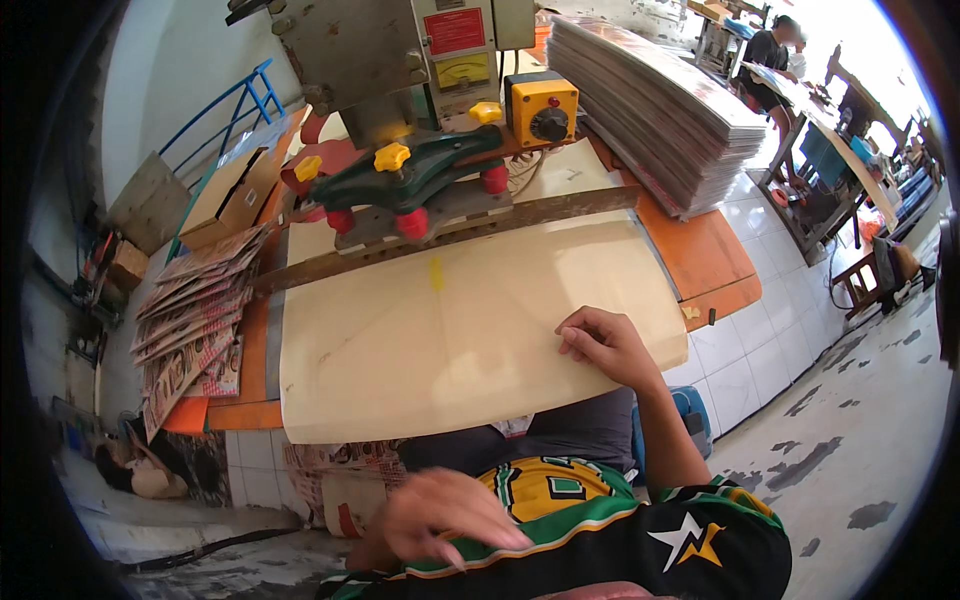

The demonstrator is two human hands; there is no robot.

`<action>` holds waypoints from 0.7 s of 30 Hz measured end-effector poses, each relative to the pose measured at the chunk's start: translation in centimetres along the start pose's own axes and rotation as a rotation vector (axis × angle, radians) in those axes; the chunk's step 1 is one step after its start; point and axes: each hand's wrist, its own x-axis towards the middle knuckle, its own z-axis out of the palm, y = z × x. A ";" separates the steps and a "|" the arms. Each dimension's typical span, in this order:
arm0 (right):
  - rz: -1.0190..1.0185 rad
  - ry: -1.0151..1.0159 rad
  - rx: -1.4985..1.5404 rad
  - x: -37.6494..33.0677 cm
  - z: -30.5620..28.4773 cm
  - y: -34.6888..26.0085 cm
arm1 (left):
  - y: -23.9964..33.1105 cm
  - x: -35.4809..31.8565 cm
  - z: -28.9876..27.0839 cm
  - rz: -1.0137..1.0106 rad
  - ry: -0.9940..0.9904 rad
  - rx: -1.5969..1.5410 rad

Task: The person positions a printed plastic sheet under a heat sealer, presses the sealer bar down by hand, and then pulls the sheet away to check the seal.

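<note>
While an orange table bears a cream sheet, two hands sit apart

Beyond the sheet stand a press and, farther right, a tall stack; left of it, a printed pile. Over its right half, the right hand curls loosely; off its near edge, the left hand is blurred. Whether either pinches anything, I cannot tell.

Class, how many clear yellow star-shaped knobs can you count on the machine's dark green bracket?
3: the left knob, the middle knob at the front, and the right knob. Behind the middle one, a blurred yellow patch is unclear; others may be hidden.
</note>
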 end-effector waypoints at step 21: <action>-0.009 0.013 0.090 -0.2 -0.4 0.0 | -6.1 8.4 12.1 0.037 -0.399 -0.975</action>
